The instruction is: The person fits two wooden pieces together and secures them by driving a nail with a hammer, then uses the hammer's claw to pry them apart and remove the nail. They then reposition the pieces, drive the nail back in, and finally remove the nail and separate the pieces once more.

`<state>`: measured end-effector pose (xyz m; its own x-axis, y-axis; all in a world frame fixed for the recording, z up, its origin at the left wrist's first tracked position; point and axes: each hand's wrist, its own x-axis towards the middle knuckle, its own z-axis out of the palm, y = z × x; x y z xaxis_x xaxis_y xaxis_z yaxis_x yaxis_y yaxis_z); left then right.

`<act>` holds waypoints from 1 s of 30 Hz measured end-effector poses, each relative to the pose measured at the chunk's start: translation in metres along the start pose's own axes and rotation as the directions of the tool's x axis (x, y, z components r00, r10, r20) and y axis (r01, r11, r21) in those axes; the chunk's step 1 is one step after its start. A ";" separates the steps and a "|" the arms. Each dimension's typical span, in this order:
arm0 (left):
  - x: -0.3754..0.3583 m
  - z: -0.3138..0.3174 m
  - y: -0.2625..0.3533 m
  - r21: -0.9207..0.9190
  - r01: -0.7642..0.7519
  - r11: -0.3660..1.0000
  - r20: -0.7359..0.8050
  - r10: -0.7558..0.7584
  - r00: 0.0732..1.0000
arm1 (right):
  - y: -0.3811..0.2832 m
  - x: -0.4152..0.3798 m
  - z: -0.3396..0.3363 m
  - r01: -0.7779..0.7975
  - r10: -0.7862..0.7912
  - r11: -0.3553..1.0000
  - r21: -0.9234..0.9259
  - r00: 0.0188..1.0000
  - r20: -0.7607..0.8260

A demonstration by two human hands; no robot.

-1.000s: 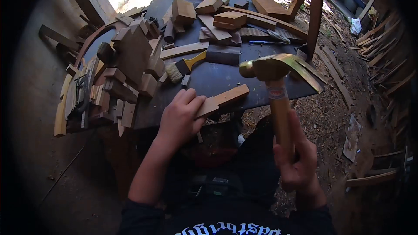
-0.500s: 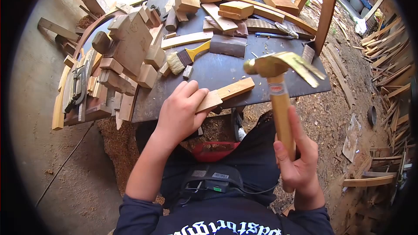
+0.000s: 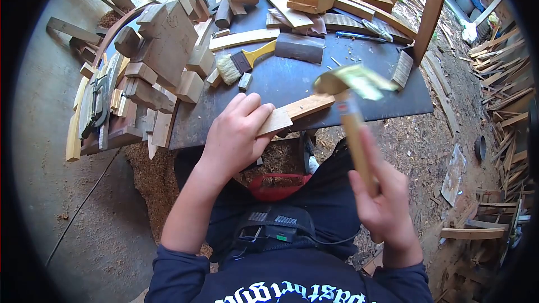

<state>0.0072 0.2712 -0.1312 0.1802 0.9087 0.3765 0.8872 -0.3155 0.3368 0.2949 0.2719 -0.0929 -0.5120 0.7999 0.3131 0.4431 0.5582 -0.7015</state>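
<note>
My left hand [image 3: 238,126] is closed around the near end of a strip of wood [image 3: 306,106] at the table's front edge. The section by my fingers is paler, and a step parts it from the rest. In my right hand [image 3: 387,199] is a claw hammer [image 3: 356,126], gripped by its wooden handle. Its brass-coloured head, blurred by motion, overlaps the strip's far end in this view. A paintbrush [image 3: 238,66] with a yellow handle lies beyond my left hand, beside a small grey block [image 3: 245,82].
A dark curved block [image 3: 299,48] and several wood offcuts [image 3: 310,1] cover the back of the table [image 3: 387,101]. Stacked blocks [image 3: 168,45] and a clamp [image 3: 100,104] stand at the left. Scrap wood [image 3: 508,106] is heaped on the floor to the right.
The hammer has swung left and tilted, its head now nearer the strip. My left hand keeps its hold on the strip, and the whole view has shifted slightly.
</note>
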 end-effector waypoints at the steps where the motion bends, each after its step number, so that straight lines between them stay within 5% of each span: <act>1: 0.001 0.000 0.000 0.001 -0.006 1.000 -0.002 0.006 1.000 | 0.000 0.002 0.000 -0.125 0.127 0.992 -0.022 0.983 0.133; 10: 0.000 0.007 -0.009 -0.117 -0.007 0.993 -0.052 0.000 0.999 | -0.010 -0.008 -0.006 -0.092 0.096 0.994 0.052 0.993 -0.070; 13: 0.003 0.000 -0.002 -0.061 -0.018 0.998 -0.028 0.016 0.999 | -0.002 0.003 -0.001 -0.101 0.109 0.992 -0.070 0.989 0.105; 19: 0.001 0.006 -0.008 -0.107 -0.019 0.994 -0.050 0.013 0.999 | -0.010 -0.005 -0.011 -0.023 0.026 0.999 0.025 0.993 -0.118; 24: 0.005 0.004 -0.007 -0.101 -0.039 0.994 -0.036 0.035 0.999 | -0.003 0.009 -0.005 -0.122 0.121 0.993 -0.001 0.984 0.134; 30: -0.001 0.006 -0.009 -0.119 -0.019 0.993 -0.027 0.016 1.000 | -0.016 0.000 -0.014 -0.048 0.047 0.999 -0.011 0.996 -0.081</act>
<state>0.0021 0.2746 -0.1400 0.1827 0.8959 0.4049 0.8266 -0.3629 0.4301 0.2984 0.2667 -0.0727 -0.4292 0.8407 0.3302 0.4754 0.5211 -0.7088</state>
